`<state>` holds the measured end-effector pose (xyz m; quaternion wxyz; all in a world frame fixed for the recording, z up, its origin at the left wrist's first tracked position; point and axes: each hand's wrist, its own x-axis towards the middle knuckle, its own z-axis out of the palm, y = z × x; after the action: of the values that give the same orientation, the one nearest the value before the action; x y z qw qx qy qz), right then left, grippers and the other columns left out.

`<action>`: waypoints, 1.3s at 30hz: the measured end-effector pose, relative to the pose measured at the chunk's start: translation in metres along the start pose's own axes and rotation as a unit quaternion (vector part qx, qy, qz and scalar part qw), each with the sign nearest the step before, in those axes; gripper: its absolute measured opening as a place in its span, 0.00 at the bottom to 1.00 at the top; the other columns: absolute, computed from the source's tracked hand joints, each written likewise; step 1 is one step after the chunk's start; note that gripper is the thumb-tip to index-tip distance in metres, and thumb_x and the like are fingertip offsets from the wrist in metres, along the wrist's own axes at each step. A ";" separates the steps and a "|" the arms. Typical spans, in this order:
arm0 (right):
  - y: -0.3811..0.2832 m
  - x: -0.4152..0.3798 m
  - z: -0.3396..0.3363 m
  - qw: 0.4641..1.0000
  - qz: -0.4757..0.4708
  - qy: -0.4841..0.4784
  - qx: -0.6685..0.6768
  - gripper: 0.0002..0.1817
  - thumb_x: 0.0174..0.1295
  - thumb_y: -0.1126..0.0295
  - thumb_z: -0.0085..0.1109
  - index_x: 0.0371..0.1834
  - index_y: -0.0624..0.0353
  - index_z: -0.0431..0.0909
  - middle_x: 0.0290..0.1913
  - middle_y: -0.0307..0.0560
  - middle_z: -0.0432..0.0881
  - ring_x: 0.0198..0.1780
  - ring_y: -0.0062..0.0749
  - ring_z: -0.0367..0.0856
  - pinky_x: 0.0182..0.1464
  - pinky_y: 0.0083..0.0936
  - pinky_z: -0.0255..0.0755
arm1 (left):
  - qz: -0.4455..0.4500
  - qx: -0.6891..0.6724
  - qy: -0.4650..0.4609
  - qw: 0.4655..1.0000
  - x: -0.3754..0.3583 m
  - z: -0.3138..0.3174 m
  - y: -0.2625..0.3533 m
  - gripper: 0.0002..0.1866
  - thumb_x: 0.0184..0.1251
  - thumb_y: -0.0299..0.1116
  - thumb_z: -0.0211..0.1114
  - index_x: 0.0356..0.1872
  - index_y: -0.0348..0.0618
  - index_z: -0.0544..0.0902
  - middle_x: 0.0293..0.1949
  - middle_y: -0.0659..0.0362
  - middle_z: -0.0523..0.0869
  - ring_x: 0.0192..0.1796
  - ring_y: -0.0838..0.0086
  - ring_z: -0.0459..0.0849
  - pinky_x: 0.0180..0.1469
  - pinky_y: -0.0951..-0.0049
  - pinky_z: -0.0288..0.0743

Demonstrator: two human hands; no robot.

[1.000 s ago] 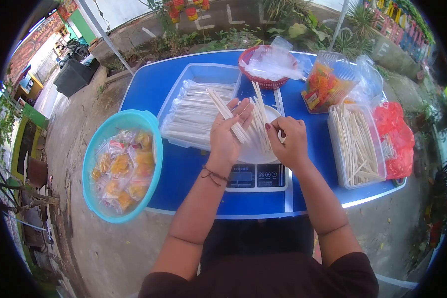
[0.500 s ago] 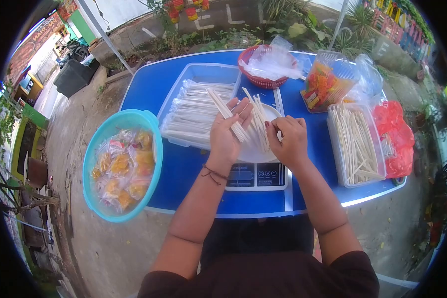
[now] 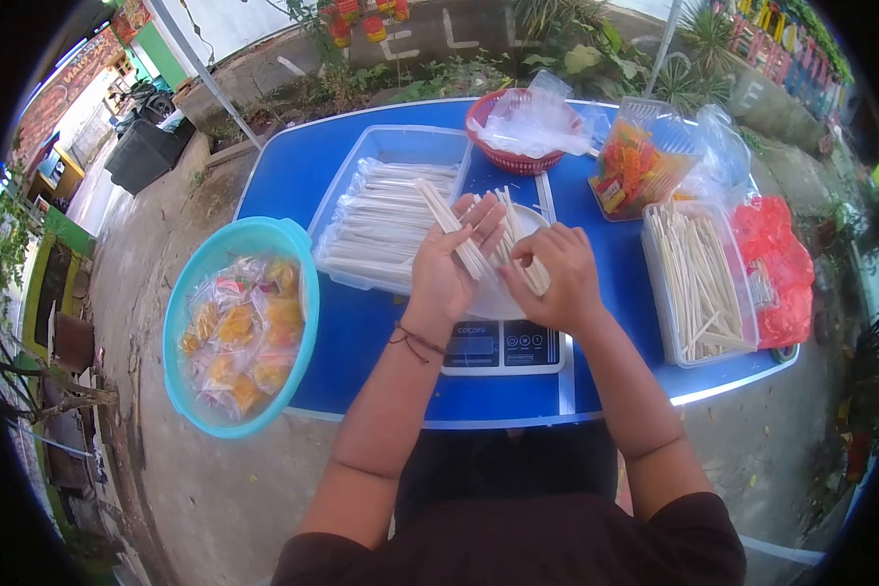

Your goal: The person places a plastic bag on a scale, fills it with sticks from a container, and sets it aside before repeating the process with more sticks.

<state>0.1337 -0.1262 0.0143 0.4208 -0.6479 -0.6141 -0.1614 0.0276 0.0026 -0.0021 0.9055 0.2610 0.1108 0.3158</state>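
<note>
My left hand (image 3: 441,269), palm up, is closed around a small bundle of thin wooden sticks (image 3: 439,207) that slants across its palm. The fingers of my right hand (image 3: 568,278) are curled, with thumb and fingertips at the lower ends of more loose wooden sticks (image 3: 514,230). Those sticks lean over a white plate (image 3: 531,219), which rests on a digital kitchen scale (image 3: 504,348). Both hands are above the plate, close together. Part of the plate is hidden behind my hands and the sticks.
On the blue table (image 3: 361,376) stand a clear tub of wrapped sticks (image 3: 396,225), a red basket with plastic bags (image 3: 523,161), a container with orange packets (image 3: 637,171), a box of loose sticks (image 3: 698,283) and a red plastic bag (image 3: 776,273). A turquoise basin (image 3: 308,293) holds bagged snacks.
My right hand has moved slightly left and down, its fingers now at the sticks over the plate. Those sticks have shifted. My left hand keeps its bundle and has barely moved.
</note>
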 end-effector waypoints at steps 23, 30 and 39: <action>0.005 -0.008 0.011 0.997 0.067 0.000 0.027 0.06 0.54 0.74 0.65 0.26 0.55 0.76 0.23 0.39 0.77 0.28 0.36 0.77 0.37 0.34 0.61 | -0.027 0.047 -0.068 0.996 -0.001 0.004 -0.003 0.23 0.74 0.18 0.47 0.68 0.33 0.61 0.69 0.43 0.68 0.71 0.55 0.69 0.71 0.61 0.70; 0.004 -0.004 0.007 0.994 0.070 0.080 -0.004 0.08 0.53 0.76 0.64 0.23 0.54 0.73 0.21 0.36 0.75 0.25 0.32 0.75 0.35 0.31 0.58 | 0.025 0.058 -0.024 0.998 -0.001 0.003 -0.001 0.23 0.75 0.18 0.46 0.69 0.33 0.59 0.68 0.43 0.68 0.71 0.56 0.70 0.72 0.61 0.69; 0.004 -0.002 0.001 0.999 0.014 0.042 -0.024 0.11 0.48 0.70 0.69 0.22 0.52 0.72 0.20 0.35 0.73 0.25 0.31 0.72 0.34 0.30 0.57 | 0.038 0.041 0.001 0.998 0.001 0.000 0.003 0.21 0.76 0.19 0.45 0.67 0.34 0.60 0.67 0.43 0.69 0.71 0.56 0.70 0.73 0.62 0.68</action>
<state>0.1367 -0.1264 0.0108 0.4329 -0.6586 -0.5830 -0.1971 0.0269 0.0049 -0.0006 0.8811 0.3019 0.1143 0.3456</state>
